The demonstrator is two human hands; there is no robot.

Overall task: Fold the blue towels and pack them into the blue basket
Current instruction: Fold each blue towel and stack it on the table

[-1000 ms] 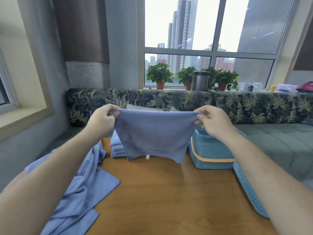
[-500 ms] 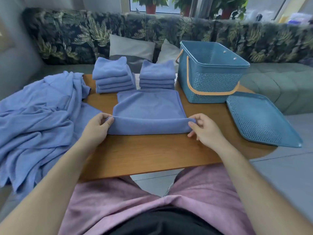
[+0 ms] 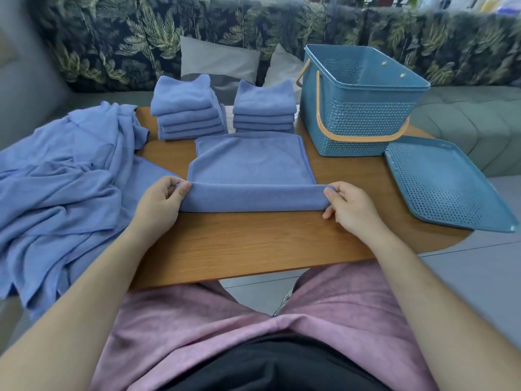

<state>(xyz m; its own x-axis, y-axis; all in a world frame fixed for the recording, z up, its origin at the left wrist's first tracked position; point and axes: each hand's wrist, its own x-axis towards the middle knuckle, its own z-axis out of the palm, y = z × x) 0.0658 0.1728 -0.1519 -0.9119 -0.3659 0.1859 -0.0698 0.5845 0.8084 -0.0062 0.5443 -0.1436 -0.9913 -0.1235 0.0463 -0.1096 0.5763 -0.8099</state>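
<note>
loose blue towel heap (image 3: 56, 193) cut off, draping surface (image 3: 253, 241) left edge | left hand (image 3: 160, 204), right hand (image 3: 351, 208): fingers (image 3: 330, 193) pinch near fold of flat blue microfibre towel (image 3: 251, 165) | blue perforated plastic basket (image 3: 363, 119) far-right corner

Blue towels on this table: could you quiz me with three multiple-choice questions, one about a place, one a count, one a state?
1. Where is the lid of the blue basket?
A. Closed on top of the basket.
B. Flat on the table, right of the basket.
C. Leaning upright against the basket.

2. How many stacks of folded towels stand behind the spread towel?
A. One.
B. Two.
C. Four.

3. What is the state of the spread towel?
A. It lies untouched.
B. It hangs in the air.
C. The left hand and right hand pinch its near fold.

Answers:
1 B: the lid lies flat beside the open basket.
2 B: there is a left stack and a right stack.
3 C: each hand pinches one end of the rolled-over near edge.
</note>
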